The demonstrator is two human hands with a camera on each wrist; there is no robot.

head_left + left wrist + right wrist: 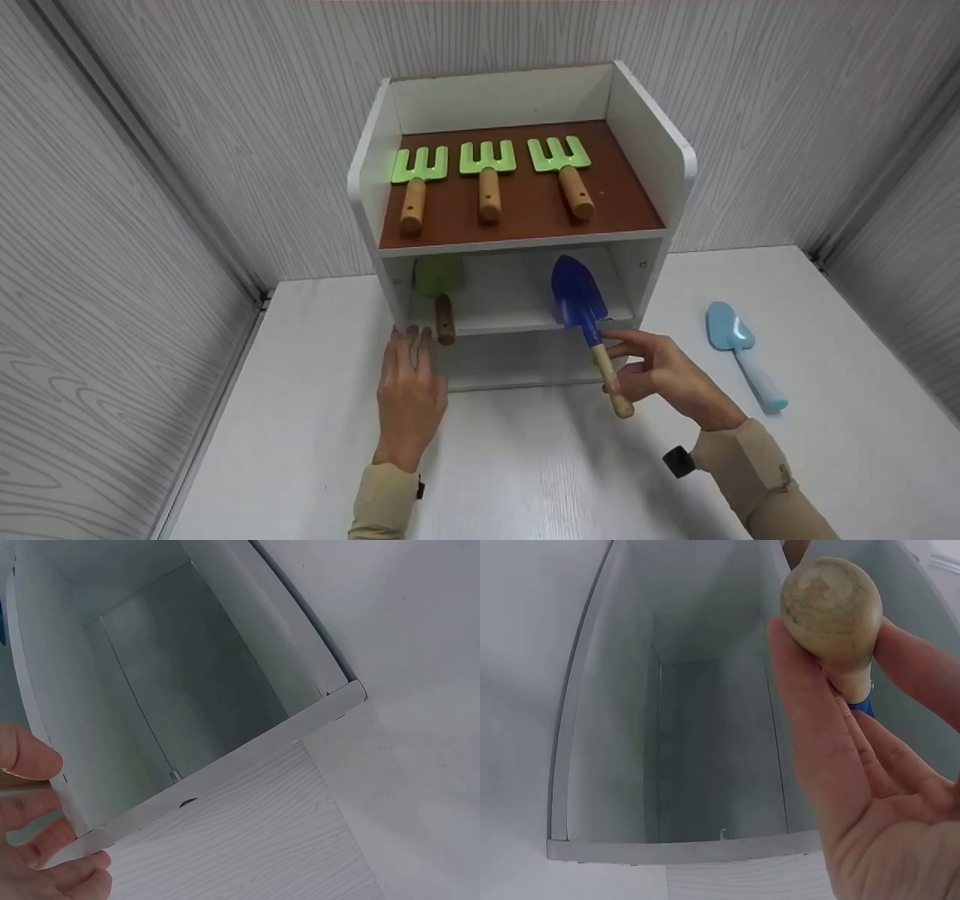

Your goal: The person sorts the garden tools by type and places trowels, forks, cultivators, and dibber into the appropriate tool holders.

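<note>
My right hand (660, 375) pinches the wooden handle of a blue trowel (577, 292) between thumb and fingers. The trowel's blade points into the middle compartment, at its right side. In the right wrist view the rounded handle end (831, 611) faces the camera. A green trowel (441, 277) with a brown handle lies on the left of the middle shelf, its handle poking out past the front edge. My left hand (411, 397) touches the front left corner of the white shelf unit (525, 240), fingers mostly extended, just below that handle.
On the brown top shelf lie three green hand forks (487, 159) with wooden handles. A light blue trowel (727, 328) lies on the white table (525, 480), right of the unit. Below the middle shelf is a lower compartment (195, 652). Grey wood-grain walls (225, 90) surround the table.
</note>
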